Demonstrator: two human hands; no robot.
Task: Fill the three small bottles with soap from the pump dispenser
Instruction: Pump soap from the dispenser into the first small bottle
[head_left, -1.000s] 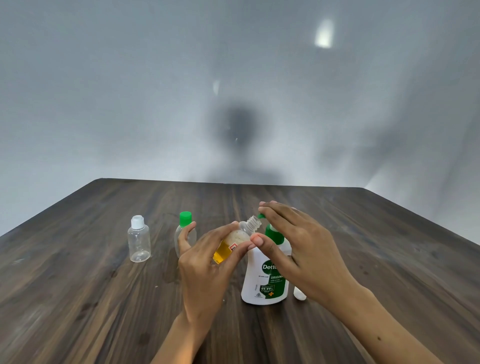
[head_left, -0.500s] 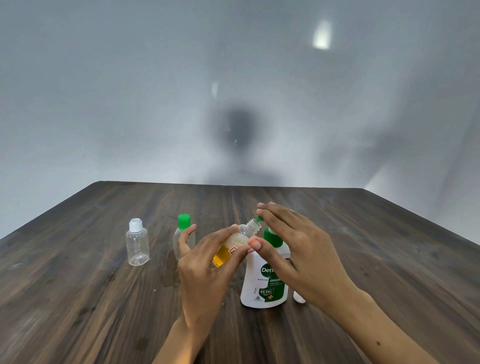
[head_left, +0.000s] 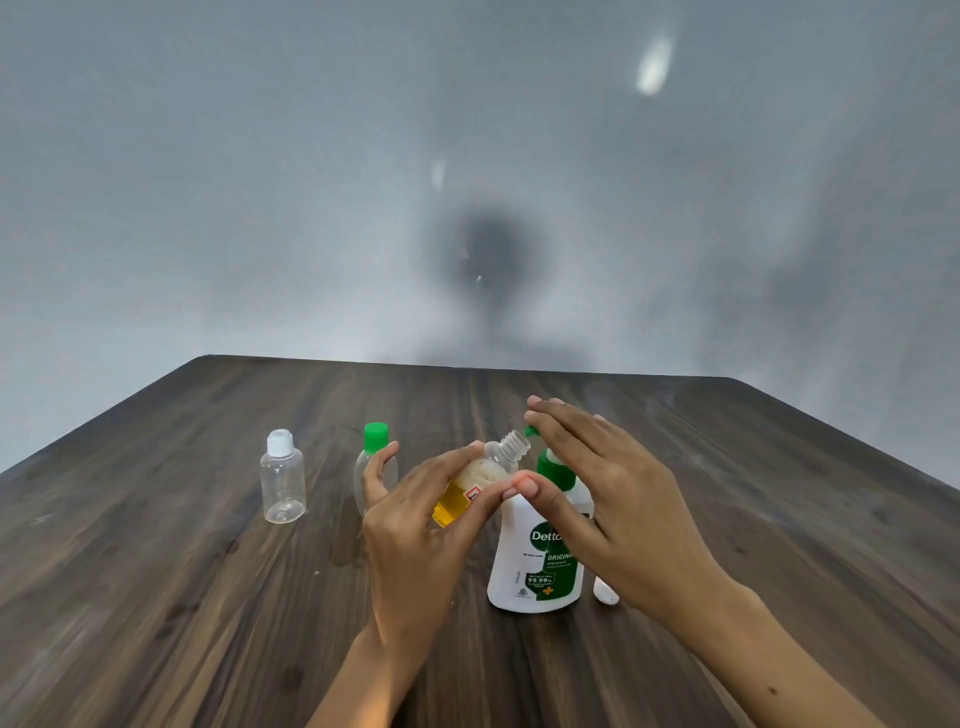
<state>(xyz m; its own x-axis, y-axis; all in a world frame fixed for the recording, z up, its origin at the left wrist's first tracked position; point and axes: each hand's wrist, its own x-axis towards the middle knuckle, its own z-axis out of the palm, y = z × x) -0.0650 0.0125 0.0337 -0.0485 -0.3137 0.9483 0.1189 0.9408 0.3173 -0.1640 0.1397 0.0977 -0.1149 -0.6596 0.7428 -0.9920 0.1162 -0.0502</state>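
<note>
My left hand (head_left: 415, 540) grips a small uncapped bottle (head_left: 480, 480), tilted so its threaded neck points at the green nozzle of the pump dispenser (head_left: 535, 566). Yellow soap and foam partly fill that bottle. My right hand (head_left: 602, 493) lies over the pump head with straight fingers, its thumb touching the dispenser's shoulder. The white and green dispenser stands upright on the wooden table (head_left: 156, 597). Further left stand a clear bottle with a white cap (head_left: 282, 478) and a clear bottle with a green cap (head_left: 375, 462), the latter partly behind my left fingers.
A small white cap (head_left: 605, 592) lies on the table just right of the dispenser, partly hidden by my right wrist. A plain grey wall rises behind the table's far edge.
My hands, the tilted bottle and the dispenser stay in almost the same pose. The right hand's fingers have risen slightly over the pump head.
</note>
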